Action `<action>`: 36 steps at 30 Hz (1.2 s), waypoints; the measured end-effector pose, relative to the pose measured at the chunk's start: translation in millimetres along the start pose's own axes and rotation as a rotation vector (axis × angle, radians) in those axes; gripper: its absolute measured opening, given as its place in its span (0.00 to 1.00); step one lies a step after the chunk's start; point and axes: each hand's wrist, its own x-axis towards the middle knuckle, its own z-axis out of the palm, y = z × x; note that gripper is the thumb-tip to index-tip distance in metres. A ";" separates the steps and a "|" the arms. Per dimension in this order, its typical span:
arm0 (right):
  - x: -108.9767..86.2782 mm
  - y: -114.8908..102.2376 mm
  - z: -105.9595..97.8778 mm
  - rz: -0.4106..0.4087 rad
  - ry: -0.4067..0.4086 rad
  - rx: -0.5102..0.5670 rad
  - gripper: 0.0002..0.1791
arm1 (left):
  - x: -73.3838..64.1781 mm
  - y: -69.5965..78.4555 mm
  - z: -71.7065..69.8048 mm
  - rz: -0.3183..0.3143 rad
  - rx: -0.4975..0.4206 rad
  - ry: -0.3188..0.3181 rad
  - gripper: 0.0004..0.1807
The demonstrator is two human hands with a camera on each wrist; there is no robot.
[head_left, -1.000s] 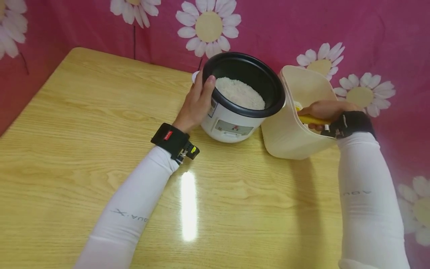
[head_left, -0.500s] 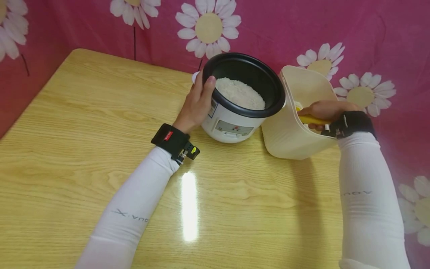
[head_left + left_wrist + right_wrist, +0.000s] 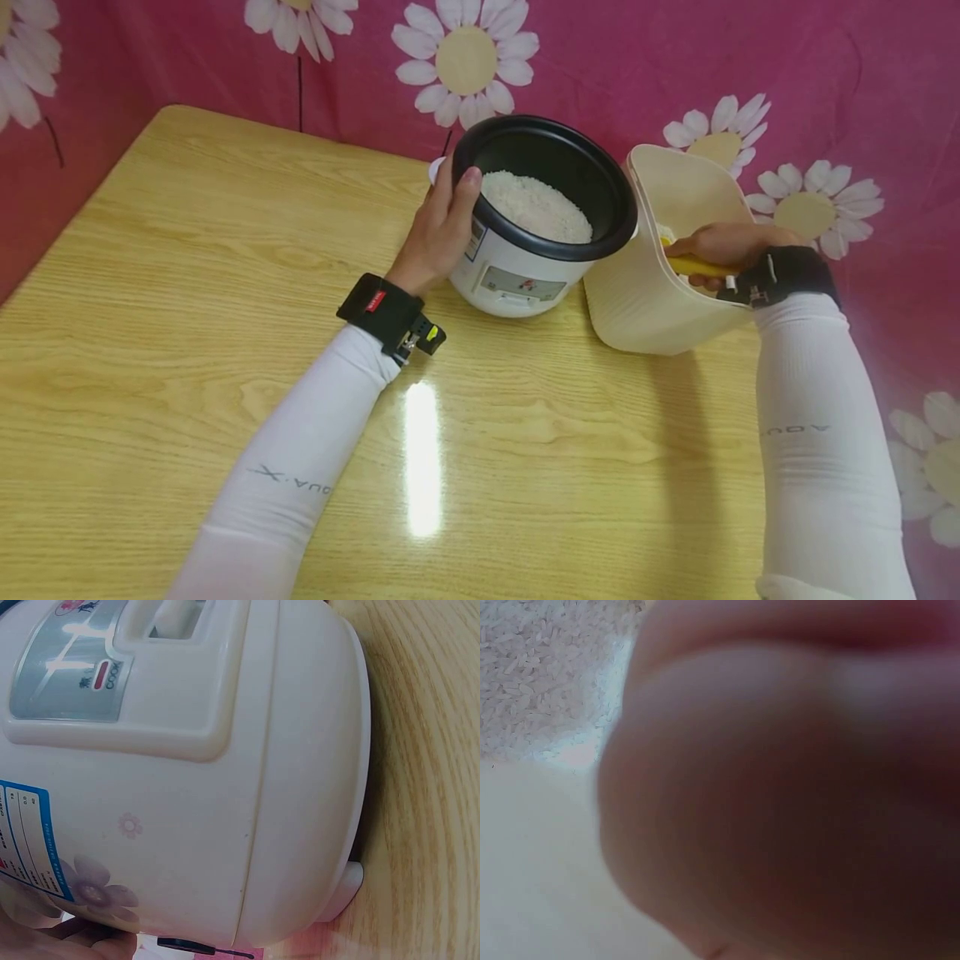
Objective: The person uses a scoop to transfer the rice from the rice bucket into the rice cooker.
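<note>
A white rice cooker (image 3: 487, 293) with a black inner pot (image 3: 517, 158) stands near the table's back edge. White rice (image 3: 536, 208) lies in the pot. My left hand (image 3: 435, 237) holds the cooker's left side, thumb over the black rim. The left wrist view shows the cooker's front panel (image 3: 67, 675) close up. To the right, a cream bin (image 3: 637, 308) stands beside the cooker. Inside its mouth my right hand (image 3: 723, 244) grips a yellow handle (image 3: 701, 267), whose far end is hidden. Loose rice grains (image 3: 540, 682) show past that hand in the right wrist view.
The wood-grain table (image 3: 225, 292) runs back to a pink cloth (image 3: 585, 58) printed with large white daisies. That cloth hangs close behind the cooker and the bin. A bright light reflection (image 3: 422, 458) lies on the tabletop between the arms.
</note>
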 end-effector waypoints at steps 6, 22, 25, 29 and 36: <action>-0.9 -0.5 0.6 0.009 0.002 0.014 0.23 | 0.6 0.4 0.2 -0.009 0.003 0.003 0.34; -2.7 -0.2 1.5 0.007 -0.001 0.012 0.25 | -0.8 1.6 0.8 -0.018 0.016 0.002 0.34; -2.9 -0.5 1.7 0.011 -0.002 0.023 0.25 | -0.8 1.8 0.9 -0.014 0.012 0.005 0.34; -2.2 -0.3 1.6 0.011 -0.006 0.021 0.24 | -1.0 1.7 0.7 -0.014 0.012 0.004 0.34; -1.2 0.0 1.1 0.005 -0.003 0.001 0.23 | -0.6 1.2 0.8 -0.011 0.008 0.001 0.34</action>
